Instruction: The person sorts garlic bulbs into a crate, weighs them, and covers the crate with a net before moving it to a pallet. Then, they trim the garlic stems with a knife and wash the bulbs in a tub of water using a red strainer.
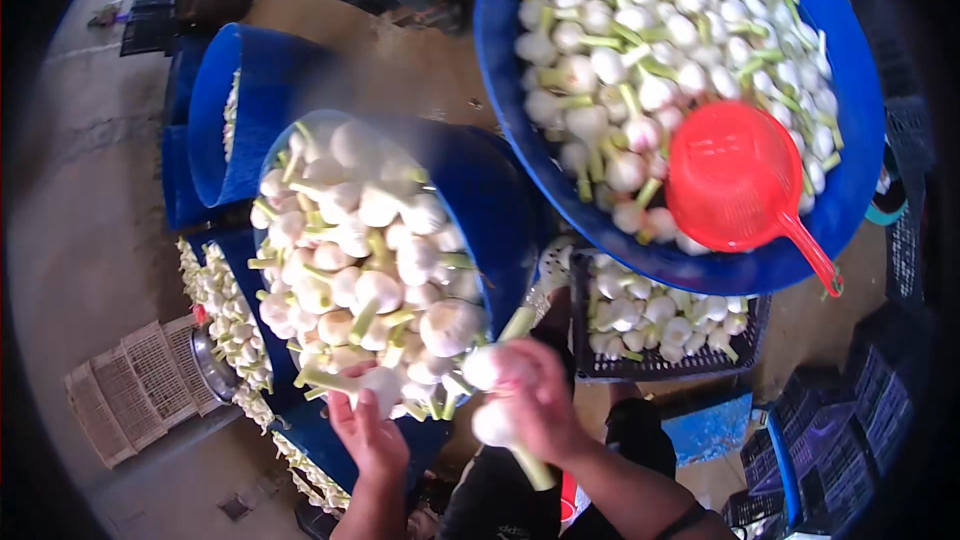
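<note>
My left hand (372, 445) is closed on a white garlic bulb (378, 388), whose cut green stem points left. My right hand (548, 408) grips two more garlic bulbs, an upper one (484, 368) and a lower one (493, 424); their stems stick out past the fingers. Both hands are at the near edge of a tilted blue barrel (505, 210), heaped with garlic bulbs (340, 260) with short stems. To the right, a wide blue tub (497, 90) holds many whiter bulbs. A red plastic strainer (730, 170) rests on them, its handle over the rim.
Below the tub, a dark crate (665, 372) holds more garlic. Farther left are another blue barrel (215, 125) and heaped garlic (235, 330). A beige plastic crate (140, 390) lies at far left. Dark crates (830, 430) are stacked at lower right, near a blue board (708, 428).
</note>
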Demonstrator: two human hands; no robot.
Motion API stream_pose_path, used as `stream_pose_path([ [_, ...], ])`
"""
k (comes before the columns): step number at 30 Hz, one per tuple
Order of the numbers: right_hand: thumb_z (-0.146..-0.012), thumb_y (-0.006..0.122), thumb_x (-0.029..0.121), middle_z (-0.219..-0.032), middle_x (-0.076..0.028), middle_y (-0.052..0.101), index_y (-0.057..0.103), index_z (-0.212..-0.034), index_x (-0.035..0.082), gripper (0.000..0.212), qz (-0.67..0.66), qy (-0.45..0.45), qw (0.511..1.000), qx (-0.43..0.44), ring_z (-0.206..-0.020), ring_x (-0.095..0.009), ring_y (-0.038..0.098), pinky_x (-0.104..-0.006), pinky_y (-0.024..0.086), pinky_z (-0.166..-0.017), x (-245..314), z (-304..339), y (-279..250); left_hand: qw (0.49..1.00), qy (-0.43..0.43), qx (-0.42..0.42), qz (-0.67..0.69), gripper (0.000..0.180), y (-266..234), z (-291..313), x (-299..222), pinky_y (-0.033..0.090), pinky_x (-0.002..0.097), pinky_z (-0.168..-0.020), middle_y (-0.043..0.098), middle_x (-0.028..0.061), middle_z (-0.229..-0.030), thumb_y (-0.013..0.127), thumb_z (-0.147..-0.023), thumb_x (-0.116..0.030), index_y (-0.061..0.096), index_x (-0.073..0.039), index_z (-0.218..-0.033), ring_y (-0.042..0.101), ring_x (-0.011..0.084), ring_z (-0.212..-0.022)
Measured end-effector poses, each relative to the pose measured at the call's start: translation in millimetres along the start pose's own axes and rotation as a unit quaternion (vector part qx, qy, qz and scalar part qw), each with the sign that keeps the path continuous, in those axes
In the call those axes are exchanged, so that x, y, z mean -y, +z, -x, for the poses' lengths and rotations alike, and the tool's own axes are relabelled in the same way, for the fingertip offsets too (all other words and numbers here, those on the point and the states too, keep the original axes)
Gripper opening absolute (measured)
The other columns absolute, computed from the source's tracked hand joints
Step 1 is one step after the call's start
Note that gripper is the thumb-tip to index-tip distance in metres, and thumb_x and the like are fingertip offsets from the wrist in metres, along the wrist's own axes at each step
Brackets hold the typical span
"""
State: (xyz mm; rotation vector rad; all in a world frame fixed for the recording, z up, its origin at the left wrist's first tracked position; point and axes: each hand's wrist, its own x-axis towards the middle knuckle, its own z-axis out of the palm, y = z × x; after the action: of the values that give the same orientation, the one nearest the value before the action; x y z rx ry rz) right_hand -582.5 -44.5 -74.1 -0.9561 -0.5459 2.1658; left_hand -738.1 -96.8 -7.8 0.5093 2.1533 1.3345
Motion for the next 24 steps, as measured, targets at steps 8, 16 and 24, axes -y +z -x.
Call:
stream_pose_path([
  [8, -0.076, 0.062, 0.041, -0.132, -0.022, 0.037, 0.043, -0.129, 0.02, 0.06, 0.574, -0.237, 0.783, 0.037, -0.12, -0.041, 0.036, -0.0516, 0.029, -0.096, -33.7, -68.0, 79.9, 0.789, 0.087, -0.065, -0.604, 0.061, -61.7, -61.1, 12.7, 0.022, 0.0473, -0.1, 0.04, 0.0223, -0.125, 0.067, -0.075, -0.025, 0.039, -0.009, -0.127, 0.034, 0.0359, -0.119],
  [16, -0.079, 0.056, 0.049, -0.141, -0.024, 0.022, 0.035, -0.136, 0.02, 0.068, 0.533, -0.225, 0.815, 0.03, -0.13, -0.041, 0.023, -0.0535, 0.02, -0.102, -38.5, -69.2, 55.1, 0.765, 0.333, -0.179, -0.521, 0.061, -39.6, -49.8, 2.8, 0.025, 0.0477, -0.101, 0.031, 0.0237, -0.135, 0.058, -0.084, -0.025, 0.031, 0.004, -0.13, 0.031, 0.0355, -0.125],
  [24, -0.083, 0.057, 0.02, -0.118, -0.024, 0.05, 0.049, -0.117, 0.0, 0.039, 0.598, -0.044, 0.768, -0.225, -0.11, -0.038, 0.048, -0.0424, 0.038, -0.094, -63.4, -17.4, -164.0, 0.981, -0.1, 0.165, -0.016, 0.016, 118.7, 63.3, 122.0, 0.044, 0.0306, -0.077, 0.059, 0.0102, -0.089, 0.05, -0.087, -0.007, 0.053, 0.0, -0.1, 0.056, 0.0177, -0.083],
])
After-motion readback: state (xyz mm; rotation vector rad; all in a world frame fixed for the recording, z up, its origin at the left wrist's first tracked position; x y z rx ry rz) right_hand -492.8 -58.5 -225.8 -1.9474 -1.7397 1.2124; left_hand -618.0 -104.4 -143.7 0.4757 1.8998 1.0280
